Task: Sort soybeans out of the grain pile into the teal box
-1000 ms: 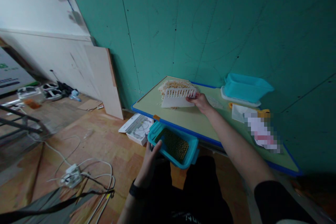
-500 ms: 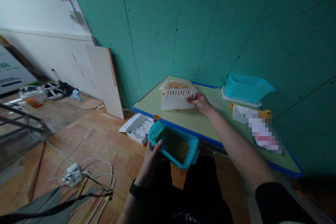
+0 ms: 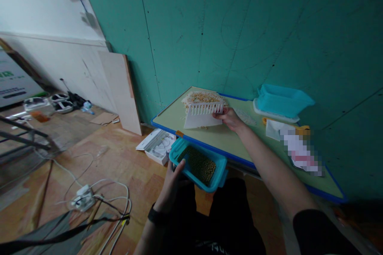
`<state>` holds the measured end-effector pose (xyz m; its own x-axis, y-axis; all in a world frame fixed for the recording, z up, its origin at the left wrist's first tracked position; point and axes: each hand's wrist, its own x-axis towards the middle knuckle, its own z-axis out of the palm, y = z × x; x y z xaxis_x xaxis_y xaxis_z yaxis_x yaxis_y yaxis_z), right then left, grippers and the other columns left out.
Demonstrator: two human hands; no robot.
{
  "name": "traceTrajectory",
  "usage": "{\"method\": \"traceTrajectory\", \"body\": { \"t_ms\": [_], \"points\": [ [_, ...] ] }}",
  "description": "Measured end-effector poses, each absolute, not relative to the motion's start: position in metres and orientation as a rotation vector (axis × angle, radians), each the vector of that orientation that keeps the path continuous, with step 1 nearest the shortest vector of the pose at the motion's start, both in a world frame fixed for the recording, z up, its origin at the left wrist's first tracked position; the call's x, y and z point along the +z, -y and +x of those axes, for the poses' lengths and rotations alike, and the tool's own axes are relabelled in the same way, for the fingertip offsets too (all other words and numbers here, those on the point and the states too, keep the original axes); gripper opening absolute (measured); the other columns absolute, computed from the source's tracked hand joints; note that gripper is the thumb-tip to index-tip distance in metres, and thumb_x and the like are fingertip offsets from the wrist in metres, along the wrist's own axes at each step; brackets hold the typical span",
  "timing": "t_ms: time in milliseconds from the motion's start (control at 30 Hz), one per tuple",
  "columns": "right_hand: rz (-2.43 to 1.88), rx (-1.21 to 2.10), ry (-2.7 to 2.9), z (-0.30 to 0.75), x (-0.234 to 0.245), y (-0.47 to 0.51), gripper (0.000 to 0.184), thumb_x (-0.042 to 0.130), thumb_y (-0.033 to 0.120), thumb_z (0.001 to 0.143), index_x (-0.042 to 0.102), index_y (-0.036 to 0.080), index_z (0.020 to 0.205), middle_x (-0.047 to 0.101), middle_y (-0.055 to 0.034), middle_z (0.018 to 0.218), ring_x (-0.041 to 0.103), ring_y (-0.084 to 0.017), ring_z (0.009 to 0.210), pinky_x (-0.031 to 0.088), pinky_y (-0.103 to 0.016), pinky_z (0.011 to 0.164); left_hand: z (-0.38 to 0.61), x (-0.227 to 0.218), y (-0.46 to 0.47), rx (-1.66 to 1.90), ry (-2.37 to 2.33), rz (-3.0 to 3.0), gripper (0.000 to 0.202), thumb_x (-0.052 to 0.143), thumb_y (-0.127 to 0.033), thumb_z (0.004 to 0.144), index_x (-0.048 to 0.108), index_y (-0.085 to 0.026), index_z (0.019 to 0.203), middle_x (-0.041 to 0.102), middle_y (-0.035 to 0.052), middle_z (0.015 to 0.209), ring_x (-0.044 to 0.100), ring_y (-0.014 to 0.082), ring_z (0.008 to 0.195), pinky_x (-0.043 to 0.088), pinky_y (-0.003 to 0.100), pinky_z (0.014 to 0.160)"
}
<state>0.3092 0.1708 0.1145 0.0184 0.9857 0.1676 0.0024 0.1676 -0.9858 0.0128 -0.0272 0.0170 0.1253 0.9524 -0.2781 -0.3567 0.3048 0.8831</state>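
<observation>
My right hand (image 3: 229, 118) is closed on the right end of a white slotted scraper (image 3: 202, 121), a flat sheet with a row of slots along its top edge. It stands tilted on the table in front of a heap of yellow beans and pale grains (image 3: 203, 97). Below the table's front edge, my left hand (image 3: 173, 173) grips a turquoise plastic box (image 3: 222, 167) at its left side, thumb over the rim. Inside the box lie green beans (image 3: 196, 159), with yellow beans (image 3: 210, 172) at the right end.
The pale green table (image 3: 233, 137) has a blue edge. At its right are another turquoise box (image 3: 283, 101) on a white lid and a blurred packet (image 3: 301, 151). A white carton (image 3: 158, 147) stands on the floor; cables (image 3: 118, 199) lie at left.
The scraper has come slightly nearer to me, with a few beans showing at its lower edge. The left hand and box have hardly moved.
</observation>
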Motion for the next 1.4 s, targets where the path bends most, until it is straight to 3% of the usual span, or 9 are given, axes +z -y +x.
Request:
{"method": "traceTrajectory", "body": {
  "t_ms": [267,700,1000,1167,1400],
  "points": [
    [-1.083,1.109,1.294,0.310,0.118,-0.161,0.058,0.115,0.049,0.040,0.086,0.027,0.085,0.089,-0.0048,0.095,0.082,-0.033,0.102,0.063,-0.052,0.103,0.013,0.020,0.028,1.107,-0.991,0.707,0.090,0.087,-0.068,0.096,0.050,-0.036,0.171,0.060,0.0157,0.175,0.065,0.0444,0.153,0.072,0.054,0.104],
    [-1.129,1.083,1.296,0.313,0.119,-0.143,0.059,0.113,0.055,0.039,0.081,0.024,0.077,0.082,-0.0001,0.080,0.073,-0.021,0.078,0.061,-0.040,0.086,0.014,0.021,0.027,1.133,-0.977,0.671,0.094,0.093,-0.069,0.092,0.053,-0.036,0.170,0.064,0.0178,0.170,0.071,0.0432,0.145,0.072,0.057,0.104],
    [-1.263,0.940,1.351,0.329,0.126,-0.110,0.061,0.110,0.063,0.042,0.087,0.022,0.081,0.088,-0.0043,0.086,0.080,-0.025,0.080,0.065,-0.042,0.085,0.013,-0.004,0.017,1.085,-1.070,0.677,0.096,0.092,-0.075,0.086,0.052,-0.034,0.163,0.063,0.0190,0.167,0.072,0.0459,0.140,0.073,0.056,0.093],
    [-1.348,0.738,1.392,0.350,0.125,-0.077,0.062,0.105,0.072,0.053,0.089,0.022,0.085,0.091,-0.0106,0.095,0.085,-0.031,0.086,0.068,-0.049,0.089,0.016,-0.005,0.015,1.081,-1.064,0.650,0.093,0.094,-0.074,0.085,0.053,-0.033,0.158,0.063,0.0186,0.166,0.074,0.0453,0.137,0.074,0.053,0.090],
    [-1.458,0.376,1.402,0.356,0.109,-0.015,0.050,0.091,0.075,0.077,0.092,0.025,0.086,0.091,-0.0118,0.090,0.089,-0.038,0.089,0.072,-0.047,0.079,0.019,0.003,0.015,1.094,-1.049,0.610,0.091,0.092,-0.071,0.089,0.051,-0.034,0.160,0.068,0.0187,0.157,0.080,0.0419,0.126,0.075,0.054,0.090]
  ]
}}
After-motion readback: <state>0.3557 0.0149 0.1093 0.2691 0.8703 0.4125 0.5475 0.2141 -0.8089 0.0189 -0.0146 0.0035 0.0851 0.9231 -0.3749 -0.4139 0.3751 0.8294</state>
